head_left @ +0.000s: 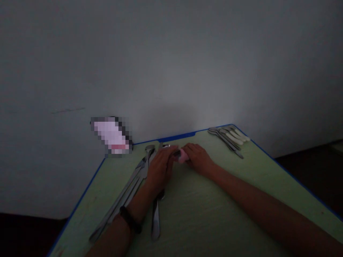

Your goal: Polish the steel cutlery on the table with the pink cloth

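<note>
Both hands meet near the far middle of a light green table (pixel 214 214). My left hand (pixel 159 167) curls over the upper end of a long metal utensil (pixel 155 217) whose handle runs back toward me. My right hand (pixel 197 157) is closed on a small pink cloth or sponge (pixel 183 156) pressed against that utensil between the two hands. A dark band circles my left wrist. The dim light hides finer detail.
Several long metal utensils (pixel 125 194) lie side by side at the left of my left arm. Another group of utensils with pale handles (pixel 230 137) lies at the table's far right corner. A blurred-out object (pixel 112 136) sits at the far left corner. A grey wall stands behind.
</note>
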`<state>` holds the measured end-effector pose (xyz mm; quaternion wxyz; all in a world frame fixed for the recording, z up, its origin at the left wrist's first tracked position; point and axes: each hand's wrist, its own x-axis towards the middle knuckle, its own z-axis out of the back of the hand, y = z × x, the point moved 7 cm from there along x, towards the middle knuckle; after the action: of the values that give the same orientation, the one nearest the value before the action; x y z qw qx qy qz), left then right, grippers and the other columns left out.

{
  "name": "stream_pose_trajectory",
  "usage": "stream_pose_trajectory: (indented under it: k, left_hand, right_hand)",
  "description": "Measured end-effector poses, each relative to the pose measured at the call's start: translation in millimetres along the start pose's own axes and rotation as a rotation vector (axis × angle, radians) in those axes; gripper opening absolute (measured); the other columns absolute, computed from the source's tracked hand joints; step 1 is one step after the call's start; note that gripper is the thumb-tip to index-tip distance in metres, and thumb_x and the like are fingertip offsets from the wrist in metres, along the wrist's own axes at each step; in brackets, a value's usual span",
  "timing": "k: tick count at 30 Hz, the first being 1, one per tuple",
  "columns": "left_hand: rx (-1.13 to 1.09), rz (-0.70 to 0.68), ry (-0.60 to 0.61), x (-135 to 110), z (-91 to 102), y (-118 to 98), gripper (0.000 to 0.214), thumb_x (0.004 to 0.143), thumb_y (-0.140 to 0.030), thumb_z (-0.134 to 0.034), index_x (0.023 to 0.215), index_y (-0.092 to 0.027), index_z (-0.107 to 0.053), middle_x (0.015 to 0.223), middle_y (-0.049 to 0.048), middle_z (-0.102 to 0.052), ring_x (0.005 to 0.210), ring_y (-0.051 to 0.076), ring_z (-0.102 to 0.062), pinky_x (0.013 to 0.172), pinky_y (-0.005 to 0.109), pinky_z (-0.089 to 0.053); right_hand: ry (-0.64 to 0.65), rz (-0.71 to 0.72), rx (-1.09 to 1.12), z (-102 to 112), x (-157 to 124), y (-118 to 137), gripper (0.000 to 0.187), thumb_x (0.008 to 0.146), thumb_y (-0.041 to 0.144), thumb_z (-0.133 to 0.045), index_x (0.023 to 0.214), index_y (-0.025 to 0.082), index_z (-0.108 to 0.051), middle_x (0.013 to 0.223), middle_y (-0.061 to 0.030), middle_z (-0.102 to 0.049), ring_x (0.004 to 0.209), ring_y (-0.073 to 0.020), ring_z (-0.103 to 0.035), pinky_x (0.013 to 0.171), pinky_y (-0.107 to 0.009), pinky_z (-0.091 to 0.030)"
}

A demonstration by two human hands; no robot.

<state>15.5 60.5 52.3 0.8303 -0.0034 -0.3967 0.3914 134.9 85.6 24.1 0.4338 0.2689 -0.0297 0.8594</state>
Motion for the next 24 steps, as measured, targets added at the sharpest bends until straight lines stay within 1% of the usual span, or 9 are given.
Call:
stream_pose_trajectory:
  k: [2, 4, 6, 8, 11, 15, 18, 21, 24]
  left_hand:
    - [0.076, -0.016, -0.045, 0, 3.2, 1, 0.028, 0.091, -0.021, -0.039, 0.115, -0.018, -0.052, 0.112, 0.0101, -0.056, 0.105, 0.019, -0.052, 0.089, 0.037, -0.044]
    - [0.14, -0.035, -0.047, 0, 3.7, 2, 0.023, 0.09, -0.022, -0.041, 0.107, -0.017, -0.056, 0.104, 0.0092, -0.058, 0.099, 0.019, -0.054, 0.086, 0.034, -0.045]
    - [0.224, -0.06, -0.006, 0, 1.2, 1, 0.019, 0.09, -0.023, -0.042, 0.094, -0.016, -0.059, 0.09, 0.0075, -0.061, 0.088, 0.019, -0.056, 0.08, 0.033, -0.045]
    - [0.333, -0.061, 0.038, -1, -1.4, 1, 0.022, 0.09, -0.027, -0.042, 0.082, -0.015, -0.059, 0.079, 0.0067, -0.061, 0.079, 0.019, -0.056, 0.075, 0.033, -0.045]
    - [0.439, -0.019, 0.097, -1, -5.5, 1, 0.028, 0.09, -0.032, -0.042, 0.073, -0.016, -0.057, 0.072, 0.0061, -0.061, 0.072, 0.019, -0.056, 0.068, 0.031, -0.043]
    - [0.324, 0.081, 0.182, -4, -13.1, 6, 0.031, 0.092, -0.03, -0.034, 0.078, -0.017, -0.059, 0.073, 0.0045, -0.063, 0.066, 0.016, -0.057, 0.063, 0.027, -0.041]
    - [0.207, 0.174, 0.206, -6, -15.0, 14, 0.034, 0.092, -0.032, -0.031, 0.079, -0.017, -0.059, 0.071, 0.0037, -0.064, 0.064, 0.016, -0.058, 0.061, 0.027, -0.04]
    - [0.097, 0.319, 0.168, -6, -11.0, 26, 0.04, 0.092, -0.037, -0.029, 0.071, -0.018, -0.058, 0.065, 0.0027, -0.062, 0.061, 0.017, -0.058, 0.059, 0.027, -0.04]
    - [-0.003, 0.457, 0.071, -6, -3.4, 36, 0.04, 0.09, -0.039, -0.03, 0.073, -0.018, -0.059, 0.067, 0.0023, -0.063, 0.064, 0.018, -0.059, 0.061, 0.027, -0.041]
  right_hand:
    - [-0.002, 0.003, -0.015, 2, -1, 1, 0.022, 0.08, 0.022, -0.054, 0.1, 0.014, -0.053, 0.098, -0.0104, -0.055, 0.09, -0.0206, -0.047, 0.079, -0.034, -0.037]
    - [0.0, 0.011, -0.025, 4, -1, 2, 0.023, 0.08, 0.023, -0.054, 0.1, 0.014, -0.053, 0.098, -0.01, -0.056, 0.089, -0.0206, -0.048, 0.079, -0.034, -0.036]
    - [0.006, 0.02, -0.034, 5, -2, 1, 0.025, 0.079, 0.024, -0.055, 0.101, 0.014, -0.053, 0.098, -0.0097, -0.056, 0.089, -0.0207, -0.048, 0.079, -0.034, -0.036]
    - [0.019, 0.039, -0.038, 6, -3, 1, 0.026, 0.079, 0.024, -0.055, 0.103, 0.014, -0.052, 0.098, -0.0096, -0.056, 0.088, -0.0205, -0.048, 0.08, -0.034, -0.036]
    - [0.05, 0.094, -0.036, 6, -4, 3, 0.029, 0.078, 0.022, -0.056, 0.106, 0.014, -0.052, 0.099, -0.0094, -0.056, 0.089, -0.0201, -0.048, 0.08, -0.033, -0.036]
    - [0.098, 0.151, -0.064, 4, -3, 8, 0.03, 0.079, 0.019, -0.054, 0.109, 0.015, -0.052, 0.103, -0.0097, -0.056, 0.092, -0.021, -0.048, 0.081, -0.034, -0.036]
    - [0.09, 0.107, -0.082, 3, -1, 5, 0.027, 0.083, 0.016, -0.049, 0.11, 0.017, -0.053, 0.106, -0.0095, -0.056, 0.094, -0.0208, -0.048, 0.083, -0.035, -0.035]
    - [0.051, 0.015, -0.074, 6, 1, -6, 0.027, 0.085, 0.018, -0.048, 0.111, 0.02, -0.054, 0.105, -0.0091, -0.057, 0.096, -0.0211, -0.047, 0.085, -0.036, -0.034]
    - [0.0, -0.083, -0.061, 10, 1, -21, 0.029, 0.084, 0.02, -0.051, 0.113, 0.023, -0.054, 0.104, -0.0085, -0.057, 0.097, -0.0215, -0.047, 0.085, -0.036, -0.034]
